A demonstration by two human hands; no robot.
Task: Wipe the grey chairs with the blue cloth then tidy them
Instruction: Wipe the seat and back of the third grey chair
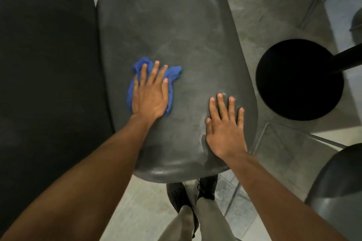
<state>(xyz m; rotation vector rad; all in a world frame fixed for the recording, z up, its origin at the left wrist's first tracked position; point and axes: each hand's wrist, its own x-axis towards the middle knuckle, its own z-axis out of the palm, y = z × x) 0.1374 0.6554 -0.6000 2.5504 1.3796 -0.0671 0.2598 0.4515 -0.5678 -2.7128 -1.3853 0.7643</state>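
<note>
Cloth (135, 86) lies at nine o'clock on the chair (176, 25), pressed by the flat, straight-fingered left hand (149, 96); right hand (225, 129), flat and empty, braces; overlapping strokes should work best.

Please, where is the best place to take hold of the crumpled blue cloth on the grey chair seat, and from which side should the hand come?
Probably at the bunched folds of the crumpled blue cloth that stick out past the fingertips of the left hand, coming from above. There the fabric rises into ridges that fingers can pinch, while the rest lies pressed flat on the grey moulded chair seat under the palm. The right hand rests flat on the seat and holds nothing.
</note>
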